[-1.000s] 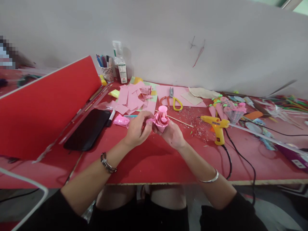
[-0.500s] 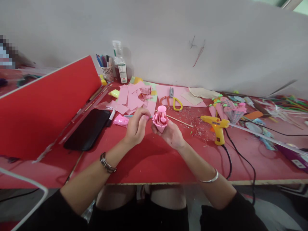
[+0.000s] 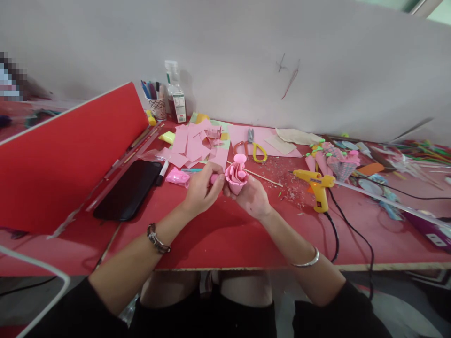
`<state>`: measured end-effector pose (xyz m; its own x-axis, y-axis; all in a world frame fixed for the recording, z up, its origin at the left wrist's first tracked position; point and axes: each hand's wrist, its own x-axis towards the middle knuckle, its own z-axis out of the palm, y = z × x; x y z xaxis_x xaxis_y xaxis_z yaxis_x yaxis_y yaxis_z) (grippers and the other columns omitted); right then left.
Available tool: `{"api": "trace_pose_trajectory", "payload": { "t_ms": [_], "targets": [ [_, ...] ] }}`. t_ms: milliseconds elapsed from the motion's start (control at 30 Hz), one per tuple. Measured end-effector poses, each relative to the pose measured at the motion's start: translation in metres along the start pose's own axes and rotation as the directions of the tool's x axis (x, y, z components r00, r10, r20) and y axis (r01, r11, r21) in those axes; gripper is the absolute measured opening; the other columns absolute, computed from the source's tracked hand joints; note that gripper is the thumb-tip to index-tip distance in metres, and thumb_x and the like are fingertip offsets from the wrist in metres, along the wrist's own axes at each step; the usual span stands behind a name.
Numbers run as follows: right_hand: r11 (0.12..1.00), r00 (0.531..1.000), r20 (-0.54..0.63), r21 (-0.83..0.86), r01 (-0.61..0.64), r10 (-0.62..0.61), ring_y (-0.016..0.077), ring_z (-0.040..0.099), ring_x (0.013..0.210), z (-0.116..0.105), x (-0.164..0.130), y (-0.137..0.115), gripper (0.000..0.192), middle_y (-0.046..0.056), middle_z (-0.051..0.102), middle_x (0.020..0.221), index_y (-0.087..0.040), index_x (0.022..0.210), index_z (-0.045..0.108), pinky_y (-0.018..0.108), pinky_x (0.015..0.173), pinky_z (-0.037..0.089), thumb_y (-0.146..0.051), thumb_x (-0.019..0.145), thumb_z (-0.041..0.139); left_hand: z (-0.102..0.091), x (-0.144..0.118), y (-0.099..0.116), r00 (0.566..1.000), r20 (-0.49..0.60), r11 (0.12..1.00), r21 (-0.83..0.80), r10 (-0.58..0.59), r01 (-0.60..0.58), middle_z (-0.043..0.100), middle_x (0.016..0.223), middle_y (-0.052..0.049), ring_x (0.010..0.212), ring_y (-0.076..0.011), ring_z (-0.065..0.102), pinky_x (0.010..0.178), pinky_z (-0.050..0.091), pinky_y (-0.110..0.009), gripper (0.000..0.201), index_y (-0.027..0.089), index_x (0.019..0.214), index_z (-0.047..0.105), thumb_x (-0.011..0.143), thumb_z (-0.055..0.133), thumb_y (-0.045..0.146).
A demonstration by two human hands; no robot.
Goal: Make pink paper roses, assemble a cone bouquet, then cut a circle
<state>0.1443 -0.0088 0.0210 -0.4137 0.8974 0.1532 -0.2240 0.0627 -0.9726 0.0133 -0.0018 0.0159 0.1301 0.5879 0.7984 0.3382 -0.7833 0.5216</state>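
Your right fingers [image 3: 228,191] are gripping one pink flower [image 3: 235,187]; left of it, your left fingers [image 3: 215,188] are pinching one lump [image 3: 213,178]; right, one glue gun [image 3: 319,185] is lying.

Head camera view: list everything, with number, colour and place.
Paper flower: one, pink, centre
Lump: one, pink, centre
Table: one, red, underneath
Board: one, red, far left
Slab: one, black, left
Marker: one, black-and-white, beside slab
Pen cup: one, patterned, back left
Bottle: one, clear, beside cup
Packets: two, pink and yellow, left of centre
Paper pieces: many, pink, back centre
Scissors: one, orange and yellow handles, back centre
Stick: one, pale, centre
Glue gun: one, yellow, right
Cones: several, pink, back right
Clutter: uncountable, mixed, far right
Wall: one, grey, behind
Left hand: one, bare, holding lump
Right hand: one, bare, holding flower
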Motion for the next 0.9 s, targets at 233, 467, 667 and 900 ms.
{"api": "trace_pose_trajectory", "payload": {
  "t_ms": [233,467,667,900],
  "targets": [
    [0.997,0.999,0.038,0.066,0.028,-0.031,0.0115,0.034,0.049,-0.001,0.0,0.002,0.044,0.0,0.045,0.058,-0.021,0.075,0.048,0.026,0.046,0.027,-0.063,0.066,0.042,0.0,0.0,-0.001,0.999,0.018,0.999,0.01,0.046,-0.046,0.051,0.051,0.004,0.046,-0.009,0.048,0.045,0.039,-0.02,0.013,0.02,0.073,0.043,0.083,0.037,0.02],
    [0.995,0.997,-0.029,-0.071,0.076,-0.078,0.0121,0.043,0.062,-0.002,-0.001,0.006,0.045,-0.001,0.047,0.069,-0.022,0.085,0.049,0.027,0.06,0.037,-0.05,0.054,0.066,0.0,0.0,-0.002,1.0,0.006,1.0,0.006,0.012,-0.012,0.052,0.058,0.004,0.049,-0.0076,0.048,0.048,0.039,-0.019,0.012,0.019,0.075,0.044,0.081,0.036,0.012],
    [0.933,0.97,-0.172,-0.347,0.101,-0.169,0.0141,0.047,0.07,-0.001,0.001,0.008,0.019,0.001,0.051,0.073,-0.019,0.078,0.049,0.03,0.069,0.04,-0.031,0.067,0.058,0.002,-0.001,-0.007,0.998,0.021,0.998,0.006,-0.06,0.06,0.051,0.065,0.002,0.056,-0.0084,0.05,0.052,0.04,-0.02,0.008,0.019,0.079,0.044,0.08,0.038,0.014],
    [0.653,0.894,-0.122,-0.726,0.216,-0.431,0.024,0.043,0.098,-0.011,0.002,0.003,0.014,0.006,0.047,0.1,-0.021,0.069,0.056,0.04,0.086,0.029,-0.028,0.062,0.066,0.004,0.001,-0.009,0.977,0.159,0.99,-0.002,-0.14,0.142,0.052,0.068,0.002,0.058,-0.0099,0.049,0.054,0.04,-0.022,0.008,0.019,0.082,0.043,0.079,0.038,0.013]
  ]
}}
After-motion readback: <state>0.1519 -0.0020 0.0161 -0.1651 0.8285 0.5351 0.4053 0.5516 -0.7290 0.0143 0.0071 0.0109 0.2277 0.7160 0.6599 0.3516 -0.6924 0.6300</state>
